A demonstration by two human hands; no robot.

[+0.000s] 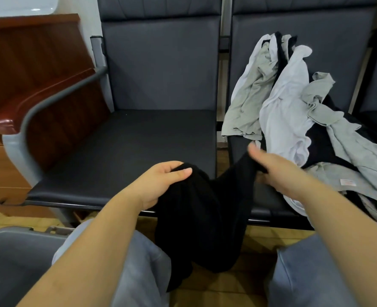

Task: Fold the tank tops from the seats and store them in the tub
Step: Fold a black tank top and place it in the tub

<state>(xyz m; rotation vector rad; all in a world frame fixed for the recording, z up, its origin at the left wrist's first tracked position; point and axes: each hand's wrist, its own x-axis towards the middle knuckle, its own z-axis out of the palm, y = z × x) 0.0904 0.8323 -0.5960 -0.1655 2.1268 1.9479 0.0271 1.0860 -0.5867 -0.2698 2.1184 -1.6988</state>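
L hand [161, 180] & R hand [278, 171] both gripped black tank top [196, 218], near seat [127, 151]; tank-top pile [293, 107] far right.

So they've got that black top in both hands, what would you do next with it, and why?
Probably lift the black tank top and spread it flat on the bare seat on the left. It is bunched and hangs between the knees, gripped by the left hand and the right hand, so it cannot be folded yet. The other seat is covered by the pile of tops.
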